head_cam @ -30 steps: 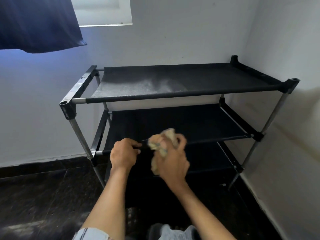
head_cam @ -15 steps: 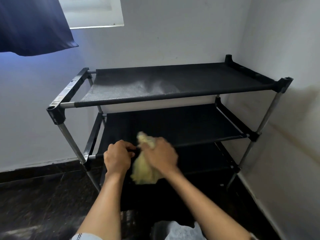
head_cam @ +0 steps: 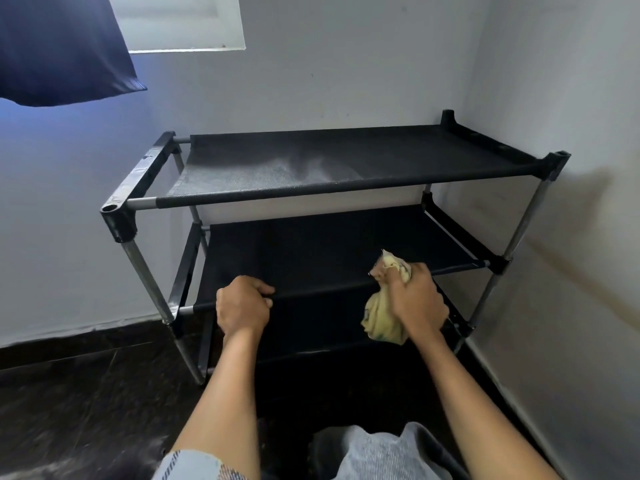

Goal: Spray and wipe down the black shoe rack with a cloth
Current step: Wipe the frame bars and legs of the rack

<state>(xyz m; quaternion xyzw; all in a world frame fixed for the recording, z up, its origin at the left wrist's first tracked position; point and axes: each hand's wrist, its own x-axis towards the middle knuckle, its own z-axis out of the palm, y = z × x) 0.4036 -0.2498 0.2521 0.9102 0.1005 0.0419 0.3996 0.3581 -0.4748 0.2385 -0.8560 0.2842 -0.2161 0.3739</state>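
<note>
One black shoe rack [head_cam: 346,174] with three fabric shelves. One yellowish cloth [head_cam: 381,320]. Two hands: left [head_cam: 242,306], right [head_cam: 417,299]. One dark hanging garment [head_cam: 62,50]. One window [head_cam: 183,22]. Two visible walls.

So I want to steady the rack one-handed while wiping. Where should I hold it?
Grip the middle shelf's front bar from the front, fingers curled over the top, as the left hand does. It is a thin, round, horizontal rail, facing you, leaving the right hand and cloth free to wipe.
</note>
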